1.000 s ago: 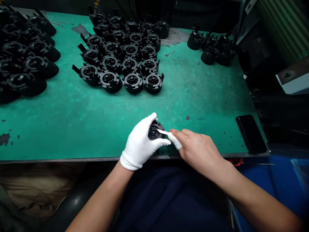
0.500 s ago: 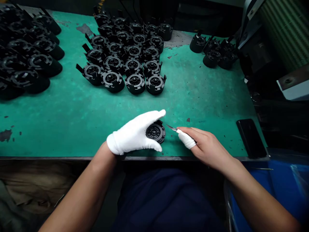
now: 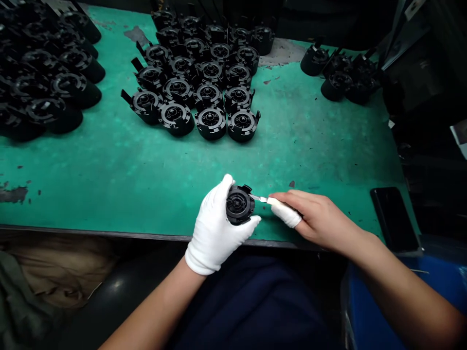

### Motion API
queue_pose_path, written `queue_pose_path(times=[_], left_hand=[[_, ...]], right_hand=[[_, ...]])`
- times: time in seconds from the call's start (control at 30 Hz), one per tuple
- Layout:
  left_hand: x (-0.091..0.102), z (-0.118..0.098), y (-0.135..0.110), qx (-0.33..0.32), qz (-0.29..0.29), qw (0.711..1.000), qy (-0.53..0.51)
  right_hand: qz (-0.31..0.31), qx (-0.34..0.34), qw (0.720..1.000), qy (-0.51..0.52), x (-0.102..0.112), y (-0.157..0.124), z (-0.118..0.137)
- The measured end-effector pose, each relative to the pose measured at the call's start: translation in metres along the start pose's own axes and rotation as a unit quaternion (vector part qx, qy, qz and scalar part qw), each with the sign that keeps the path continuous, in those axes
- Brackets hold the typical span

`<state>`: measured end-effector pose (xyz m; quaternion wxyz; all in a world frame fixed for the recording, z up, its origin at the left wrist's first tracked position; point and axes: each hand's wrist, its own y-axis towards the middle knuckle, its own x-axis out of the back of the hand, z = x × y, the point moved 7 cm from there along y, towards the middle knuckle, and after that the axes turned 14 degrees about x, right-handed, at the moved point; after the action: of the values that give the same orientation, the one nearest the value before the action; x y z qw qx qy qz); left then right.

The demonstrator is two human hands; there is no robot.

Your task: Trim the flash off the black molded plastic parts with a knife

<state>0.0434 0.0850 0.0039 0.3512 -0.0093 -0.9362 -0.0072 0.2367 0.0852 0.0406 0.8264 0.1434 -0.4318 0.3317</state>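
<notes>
My left hand (image 3: 221, 223), in a white glove, grips a round black plastic part (image 3: 239, 204) from its left side, with fingers and thumb curved about its rim. The part's ribbed face is turned up, and a small tab stands out on its far edge. My right hand (image 3: 314, 214) is closed on a slim craft knife (image 3: 261, 199), its thumb wrapped in white cloth. The knife's blade points left and reaches the part's upper right rim. Most of the handle is hidden in my fingers.
Rows of similar black housings (image 3: 211, 119) stand on the green table (image 3: 146, 165), with more housings (image 3: 54, 114) at the left and a small group (image 3: 337, 85) at the back right. A black phone (image 3: 395, 218) lies near the right edge. A blue container (image 3: 386, 301) sits below.
My left hand has turned upright and closed round the black part. The blade has come up to the part's rim. The whole view has shifted slightly.
</notes>
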Motion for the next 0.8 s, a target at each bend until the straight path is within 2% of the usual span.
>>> queue_pose_path(times=[0.17,0.47,0.63,0.8], left_hand=[[0.009,-0.002,0.008,-0.025,0.019,0.999,0.002],[0.007,-0.003,0.009,-0.059,0.017,0.998,-0.002],[0.009,-0.004,0.009,-0.063,0.029,0.998,-0.006],[0.009,-0.005,0.011,-0.062,0.034,0.997,0.001]], right_hand=[[0.029,-0.004,1.000,-0.011,-0.005,0.004,0.002],[0.082,-0.004,0.995,-0.052,-0.005,0.016,0.006],[0.078,-0.008,0.995,-0.054,-0.004,0.018,0.009],[0.090,-0.009,0.995,-0.047,-0.014,0.021,0.015]])
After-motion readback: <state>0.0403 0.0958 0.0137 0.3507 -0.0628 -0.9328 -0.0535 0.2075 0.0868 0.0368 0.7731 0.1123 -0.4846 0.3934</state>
